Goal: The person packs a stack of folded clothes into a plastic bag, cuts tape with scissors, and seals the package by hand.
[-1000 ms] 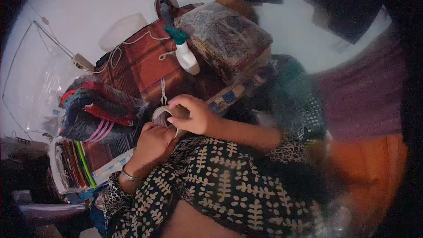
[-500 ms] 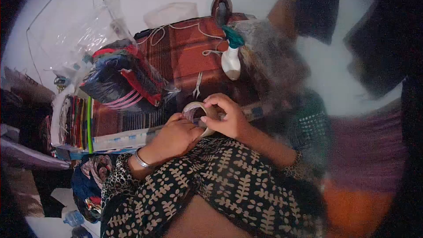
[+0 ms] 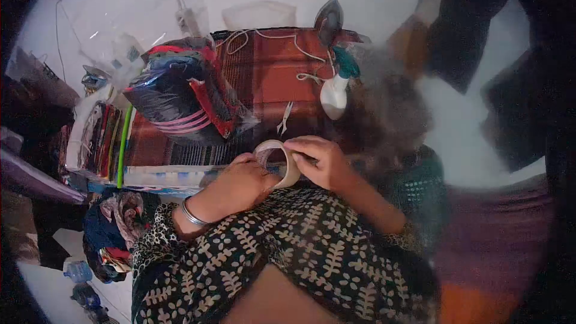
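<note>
A wide roll of pale tape (image 3: 291, 171) is held upright in front of my lap, its round opening facing up and left. My left hand (image 3: 243, 183), with a silver bangle at the wrist, wraps round the roll's near left side. On the opposite side, my right hand (image 3: 321, 159) has its thumb and fingers pressed together against the roll's upper right edge. Just beyond the roll lies a small pair of thread snips (image 3: 285, 118) on the cloth-covered table (image 3: 282, 63).
A clear plastic bag of folded clothes (image 3: 174, 96) sits at the left. Behind stand an iron (image 3: 329, 23) with a pale cord and a white bottle with a green top (image 3: 334, 97). Folded fabrics (image 3: 102, 141) line the left edge. A plastic-like blur covers the right.
My right thumb has left the roll's opening, and the fingers now pinch at its outer edge. My left hand keeps its hold. The view has shifted slightly.
</note>
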Tool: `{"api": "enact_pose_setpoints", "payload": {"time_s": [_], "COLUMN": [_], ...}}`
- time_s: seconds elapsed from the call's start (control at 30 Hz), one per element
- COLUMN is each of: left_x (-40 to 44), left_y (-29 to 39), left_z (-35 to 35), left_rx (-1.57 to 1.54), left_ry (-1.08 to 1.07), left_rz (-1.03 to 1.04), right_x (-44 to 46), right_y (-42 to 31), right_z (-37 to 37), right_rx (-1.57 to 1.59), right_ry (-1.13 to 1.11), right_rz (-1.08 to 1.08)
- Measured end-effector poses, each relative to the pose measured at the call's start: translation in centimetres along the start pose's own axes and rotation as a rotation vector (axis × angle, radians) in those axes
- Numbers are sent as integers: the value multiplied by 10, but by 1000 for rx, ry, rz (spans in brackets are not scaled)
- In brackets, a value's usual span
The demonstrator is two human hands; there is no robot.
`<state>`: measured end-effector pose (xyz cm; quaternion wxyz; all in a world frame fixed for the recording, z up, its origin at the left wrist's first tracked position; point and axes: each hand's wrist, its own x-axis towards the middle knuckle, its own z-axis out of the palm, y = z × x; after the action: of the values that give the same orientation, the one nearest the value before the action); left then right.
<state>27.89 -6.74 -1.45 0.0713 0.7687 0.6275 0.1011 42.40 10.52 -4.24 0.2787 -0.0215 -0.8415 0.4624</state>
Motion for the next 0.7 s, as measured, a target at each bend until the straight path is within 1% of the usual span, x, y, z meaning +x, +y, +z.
{"api": "enact_pose_setpoints", "payload": {"time_s": [0.1, 0.2, 0.27, 0.3, 0.37, 0.47, 0.6, 0.67, 0.7], "left_x": [-2, 0, 1, 2, 3, 3, 4, 4, 5], "left_y": [-2, -1, 1, 1, 0, -1, -6, -7, -6], "left_z": [2, -1, -3, -3, -4, -1, 0, -1, -3], "left_rx": [-9, 5, 32, 29, 65, 40, 9, -81, -82], "left_ry": [42, 1, -11, -12, -126, -67, -112, -50, -49], "left_rz": [10, 23, 35, 37, 40, 70, 89, 123, 123], "right_x": [0, -1, 0, 0, 1, 1, -5, -7, -8], "right_y": [-1, 2, 2, 1, -2, -7, -6, -6, -5], "right_z": [-2, -5, -8, -10, -14, -18, -19, -21, -22], "right_rx": [-88, -129, -260, -262, -364, -452, -480, -401, -401], "right_ry": [-20, -27, -81, -81, -164, -220, -188, -180, -181], "right_rz": [4, -28, -90, -87, -111, -165, -179, -102, -102]}}
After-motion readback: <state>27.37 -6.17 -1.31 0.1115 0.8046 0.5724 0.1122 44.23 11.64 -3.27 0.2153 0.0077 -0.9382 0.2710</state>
